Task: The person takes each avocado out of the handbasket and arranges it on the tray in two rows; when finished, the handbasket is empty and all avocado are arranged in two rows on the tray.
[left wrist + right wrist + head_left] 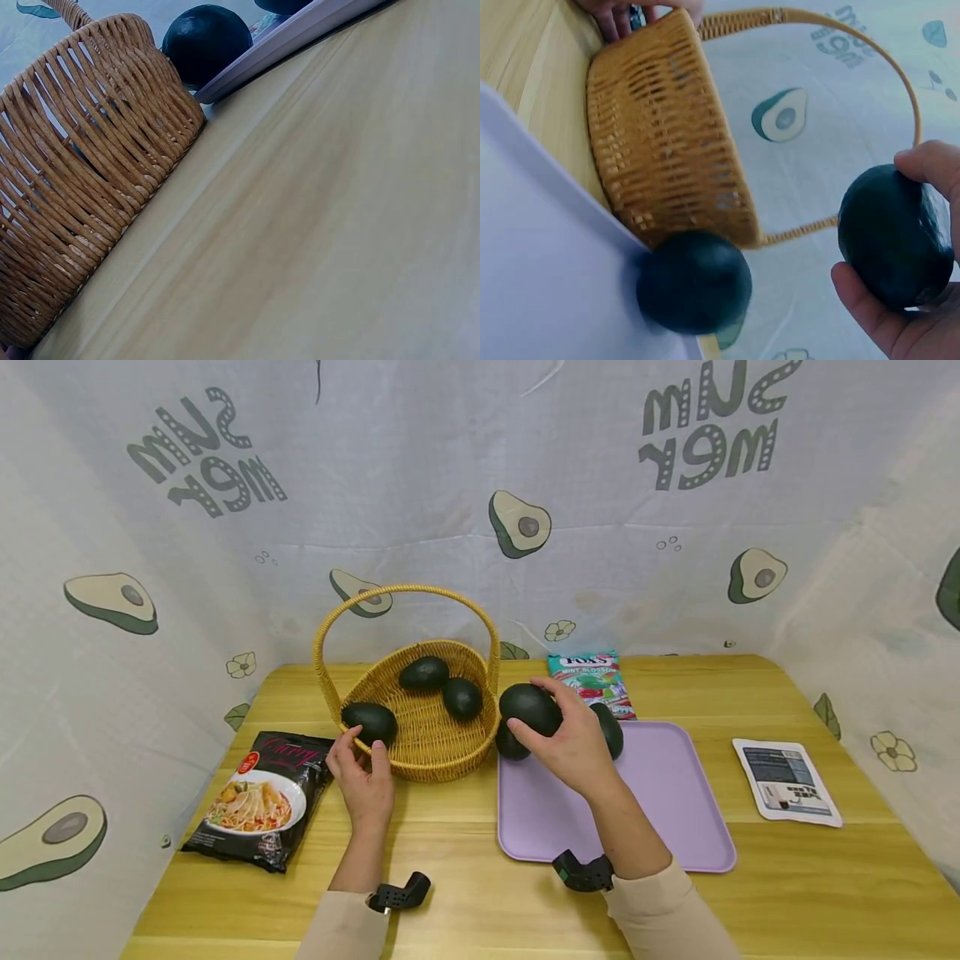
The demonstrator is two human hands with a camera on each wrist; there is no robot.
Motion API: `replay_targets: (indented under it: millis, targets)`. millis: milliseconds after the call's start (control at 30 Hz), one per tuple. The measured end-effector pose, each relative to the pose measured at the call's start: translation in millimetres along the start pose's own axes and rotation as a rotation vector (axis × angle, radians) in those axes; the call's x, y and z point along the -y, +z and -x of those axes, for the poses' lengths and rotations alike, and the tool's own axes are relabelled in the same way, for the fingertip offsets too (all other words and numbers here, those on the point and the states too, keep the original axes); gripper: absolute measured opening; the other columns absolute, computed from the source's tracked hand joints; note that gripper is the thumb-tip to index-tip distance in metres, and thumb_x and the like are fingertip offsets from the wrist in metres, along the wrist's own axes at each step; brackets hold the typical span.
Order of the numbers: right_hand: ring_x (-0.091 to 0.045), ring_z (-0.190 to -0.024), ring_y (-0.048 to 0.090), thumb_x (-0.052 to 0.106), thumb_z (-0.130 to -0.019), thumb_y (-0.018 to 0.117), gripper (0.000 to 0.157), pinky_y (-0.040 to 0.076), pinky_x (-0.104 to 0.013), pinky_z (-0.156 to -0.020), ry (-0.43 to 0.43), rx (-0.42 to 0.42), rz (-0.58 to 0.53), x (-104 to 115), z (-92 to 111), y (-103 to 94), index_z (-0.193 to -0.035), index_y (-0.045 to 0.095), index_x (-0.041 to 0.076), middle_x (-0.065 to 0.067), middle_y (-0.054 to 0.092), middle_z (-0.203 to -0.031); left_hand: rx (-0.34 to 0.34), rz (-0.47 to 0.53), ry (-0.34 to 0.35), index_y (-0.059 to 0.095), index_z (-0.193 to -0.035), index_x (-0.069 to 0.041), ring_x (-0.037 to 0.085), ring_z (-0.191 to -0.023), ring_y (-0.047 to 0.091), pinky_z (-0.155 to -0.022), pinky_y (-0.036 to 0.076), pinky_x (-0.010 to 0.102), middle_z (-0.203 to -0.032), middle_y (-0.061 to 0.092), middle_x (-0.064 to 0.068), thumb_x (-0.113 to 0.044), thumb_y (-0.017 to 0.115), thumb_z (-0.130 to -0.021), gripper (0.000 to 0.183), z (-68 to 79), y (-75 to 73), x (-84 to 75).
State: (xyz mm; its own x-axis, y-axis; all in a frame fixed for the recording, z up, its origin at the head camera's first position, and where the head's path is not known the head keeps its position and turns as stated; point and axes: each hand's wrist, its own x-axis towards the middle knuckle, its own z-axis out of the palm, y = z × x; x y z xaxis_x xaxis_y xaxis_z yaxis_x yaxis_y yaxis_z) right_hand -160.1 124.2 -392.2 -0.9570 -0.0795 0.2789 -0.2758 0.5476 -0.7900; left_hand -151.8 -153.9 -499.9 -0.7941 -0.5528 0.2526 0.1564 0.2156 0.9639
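Note:
Raised over the far left of the lilac tray [660, 802], a dark green avocado [529, 708] is gripped between the thumb and fingers of my right hand [573, 747]. Below it, another avocado [694, 283] sits at the tray's corner beside the yellow wicker basket [442, 764]. One more avocado [609, 731] lies on the tray, partly hidden behind the right hand. My left hand [367, 789] holds the basket's near left rim, close to an avocado [372, 723] inside. Two others, an avocado [424, 674] and an avocado [462, 699], rest farther back in the basket.
A black noodle packet [262, 797] lies left of the basket. Behind the tray is a teal Fox's candy bag [592, 677]. A white packet [787, 782] lies at the right. The basket's tall handle [408, 587] arches up before the printed cloth backdrop.

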Motion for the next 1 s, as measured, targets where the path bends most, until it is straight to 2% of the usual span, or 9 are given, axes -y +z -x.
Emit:
replay_targets:
  millis: [167,267,400,533,700,833,1000]
  targets:
    - [-0.035,-0.125,0.057,0.029,-0.087,0.081,0.064,0.051,-0.059,-0.096,-0.008,-0.046,0.012,-9.4,4.6,-12.9,-0.145,0.056,0.024,-0.010,0.055,-0.145,-0.002,0.008,-0.002,0.052,-0.138,-0.010,0.018,-0.113,0.051,-0.092,0.041,0.021,-0.148,0.031,0.013,-0.015,0.058,-0.101,0.039,-0.2,0.7,0.3]
    - [-0.034,-0.123,0.056,0.031,-0.088,0.081,0.062,0.051,-0.057,-0.094,0.019,-0.055,0.006,-13.7,7.1,-20.2,-0.145,0.057,0.028,-0.008,0.055,-0.145,-0.002,0.001,0.000,0.052,-0.138,-0.010,0.017,-0.111,0.049,-0.092,0.041,0.022,-0.148,0.031,0.014,-0.016,0.058,-0.101,0.038,-0.5,1.1,0.4]
    - [-0.035,-0.124,0.055,0.032,-0.090,0.079,0.062,0.051,-0.057,-0.093,0.068,-0.055,-0.004,-20.3,8.2,-28.2,-0.146,0.055,0.026,-0.008,0.054,-0.149,0.000,-0.011,-0.003,0.051,-0.139,-0.011,0.016,-0.110,0.047,-0.091,0.041,0.023,-0.149,0.030,0.013,-0.017,0.057,-0.102,0.038,-0.8,1.2,1.2]
    - [-0.037,-0.120,0.054,0.030,-0.091,0.076,0.065,0.052,-0.055,-0.092,0.114,-0.036,-0.028,-25.1,8.9,-37.1,-0.150,0.050,0.021,-0.016,0.052,-0.147,0.001,-0.010,-0.005,0.052,-0.139,-0.013,0.016,-0.109,0.047,-0.090,0.041,0.021,-0.149,0.031,0.012,-0.018,0.057,-0.102,0.038,-1.1,1.1,1.6]
    - [-0.036,-0.111,0.056,0.026,-0.093,0.072,0.067,0.052,-0.042,-0.085,0.169,-0.005,-0.050,-27.5,11.8,-50.4,-0.154,0.044,0.022,-0.017,0.050,-0.141,0.002,-0.005,-0.013,0.052,-0.139,-0.014,0.015,-0.108,0.047,-0.091,0.041,0.022,-0.149,0.031,0.010,-0.018,0.057,-0.102,0.038,-1.3,0.6,2.7]
    - [-0.037,-0.112,0.057,0.027,-0.094,0.071,0.068,0.050,-0.035,-0.081,0.206,-0.016,-0.052,-31.8,13.1,-60.1,-0.155,0.041,0.023,-0.018,0.048,-0.142,-0.002,-0.006,-0.017,0.053,-0.138,-0.014,0.016,-0.109,0.048,-0.091,0.042,0.021,-0.148,0.032,0.010,-0.018,0.057,-0.102,0.037,-0.5,-0.1,2.1]
    - [-0.045,-0.120,0.054,0.029,-0.093,0.072,0.068,0.052,-0.043,-0.085,0.222,-0.071,-0.024,-44.6,11.6,-72.3,-0.153,0.042,0.019,-0.022,0.046,-0.149,-0.003,-0.006,-0.012,0.053,-0.138,-0.013,0.016,-0.108,0.048,-0.090,0.042,0.019,-0.147,0.033,0.011,-0.018,0.057,-0.102,0.037,-0.2,-0.4,0.7]
